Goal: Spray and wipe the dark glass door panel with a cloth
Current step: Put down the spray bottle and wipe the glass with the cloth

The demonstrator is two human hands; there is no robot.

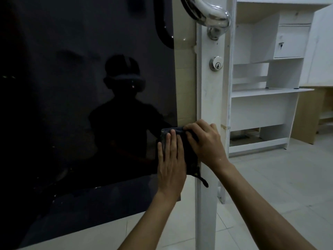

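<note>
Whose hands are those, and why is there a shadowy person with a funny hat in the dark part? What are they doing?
There is just one picture, taken by a camera worn on a person's head, looking forward and down. So the two hands belong to the person wearing it.

The big dark part is a glass door panel. It works a bit like a mirror, so the shadowy figure is that same person's reflection, and the "hat" looks like the headgear on their head.

Both hands hold a dark cloth against the door's edge. The left hand presses flat on it, and the right hand grips it with curled fingers.

Beside the glass is the white door frame, with a shiny handle and a round keyhole lock.
</note>
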